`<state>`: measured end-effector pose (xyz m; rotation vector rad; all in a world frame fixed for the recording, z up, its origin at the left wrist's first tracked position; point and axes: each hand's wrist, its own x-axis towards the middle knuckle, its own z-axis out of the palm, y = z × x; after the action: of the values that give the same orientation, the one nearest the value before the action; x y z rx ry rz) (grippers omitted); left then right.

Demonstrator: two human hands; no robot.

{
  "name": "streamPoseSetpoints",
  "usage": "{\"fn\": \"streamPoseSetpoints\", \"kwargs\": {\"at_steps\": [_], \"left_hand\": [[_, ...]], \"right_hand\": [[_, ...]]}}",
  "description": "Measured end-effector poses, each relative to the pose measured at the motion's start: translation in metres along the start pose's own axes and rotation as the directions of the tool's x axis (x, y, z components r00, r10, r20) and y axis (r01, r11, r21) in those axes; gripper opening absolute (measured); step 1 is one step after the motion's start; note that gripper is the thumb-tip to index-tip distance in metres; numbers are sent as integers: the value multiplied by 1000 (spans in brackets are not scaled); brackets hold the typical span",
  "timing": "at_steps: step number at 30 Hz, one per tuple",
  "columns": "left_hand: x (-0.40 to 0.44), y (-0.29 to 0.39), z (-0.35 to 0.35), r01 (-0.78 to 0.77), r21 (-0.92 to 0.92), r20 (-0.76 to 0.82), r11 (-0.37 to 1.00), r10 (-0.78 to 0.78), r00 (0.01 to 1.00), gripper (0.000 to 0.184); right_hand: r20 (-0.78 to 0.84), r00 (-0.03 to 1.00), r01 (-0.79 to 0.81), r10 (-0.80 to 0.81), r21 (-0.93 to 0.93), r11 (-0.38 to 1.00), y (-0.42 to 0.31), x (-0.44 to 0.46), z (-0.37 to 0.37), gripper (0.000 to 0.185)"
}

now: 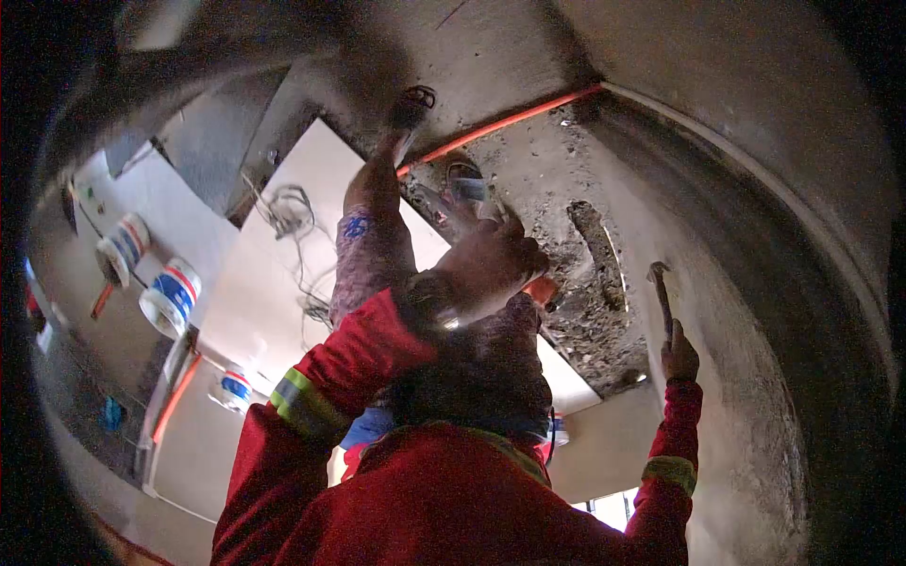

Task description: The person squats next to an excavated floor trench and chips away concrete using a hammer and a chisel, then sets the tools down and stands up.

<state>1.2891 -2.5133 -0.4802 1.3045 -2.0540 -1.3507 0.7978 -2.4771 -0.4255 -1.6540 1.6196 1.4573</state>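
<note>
Pretty rough room on my feed: bare grey wall [722, 377] down the right side, gritty floor [543, 156] with loose rubble [585, 354] and a dark gouge running through it. An orange pipe [510, 120] crosses up top. A big pale board [250, 283] lies to the left with a tangled cable [291, 212] on it, and three white buckets [172, 297] sit beyond.

What's blocking me is mostly my own legs [373, 259], stretched over the board and hiding a chunk of it. My right fingers are wrapped around the handle of a hammer [664, 302], head up, right by the wall; can't tell if it's touching. My left hand [486, 264] is curled near an orange piece [541, 290], too blurry to tell whether it's gripping anything.
</note>
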Motion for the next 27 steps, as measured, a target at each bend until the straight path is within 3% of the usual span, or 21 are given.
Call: {"fn": "streamPoseSetpoints", "kwargs": {"at_steps": [3, 4, 7, 8, 11, 12, 15, 18, 19, 20, 24, 26, 27], "left_hand": [[19, -29, 3, -123, 34, 41, 992, 122, 992, 11], [28, -37, 0, -57, 63, 178, 996, 45, 983, 10], [45, -71, -10, -184, 42, 204, 982, 172, 964, 20], [53, -78, -24, -284, 52, 170, 958, 271, 947, 19], [73, -96, -41, -266, 84, 295, 960, 231, 927, 21], [78, -107, -36, -264, 92, 341, 960, 219, 914, 21], [99, -129, -37, -525, 154, 386, 837, 438, 812, 28], [118, -138, -25, -641, 209, 490, 739, 488, 722, 32], [127, -139, -17, -662, 229, 524, 713, 483, 701, 32], [135, -134, -16, -690, 232, 570, 685, 479, 667, 34], [140, -137, 22, -793, 338, 264, 507, 757, 597, 13], [149, -137, 48, -797, 361, 368, 484, 712, 599, 12], [157, -138, 64, -801, 366, 419, 473, 685, 596, 11]], "right_hand": [[-121, 988, 115, -101, 119, 986, -39, -24, 0, 63], [89, 996, -19, 4, 161, 987, -59, -24, -6, 62], [-68, 991, 127, -113, 262, 957, -101, -36, 31, 60], [-217, 967, 204, -132, 356, 912, -125, -38, 29, 57], [9, 999, 41, -53, 513, 857, -167, -52, 32, 59], [101, 995, -37, -15, 488, 872, -178, -52, 30, 63], [275, 960, -187, 57, 474, 860, -195, -53, 31, 68], [124, 992, -95, 28, 574, 813, -195, -40, 75, 69], [6, 1000, 20, -28, 541, 841, -197, -32, 91, 70], [48, 999, -39, 15, 559, 828, -198, -19, 109, 71], [136, 983, -178, 121, 583, 793, -215, 31, 167, 71], [185, 968, -247, 171, 558, 792, -228, 62, 171, 62], [135, 979, -200, 151, 524, 828, -230, 83, 211, 61]]}}
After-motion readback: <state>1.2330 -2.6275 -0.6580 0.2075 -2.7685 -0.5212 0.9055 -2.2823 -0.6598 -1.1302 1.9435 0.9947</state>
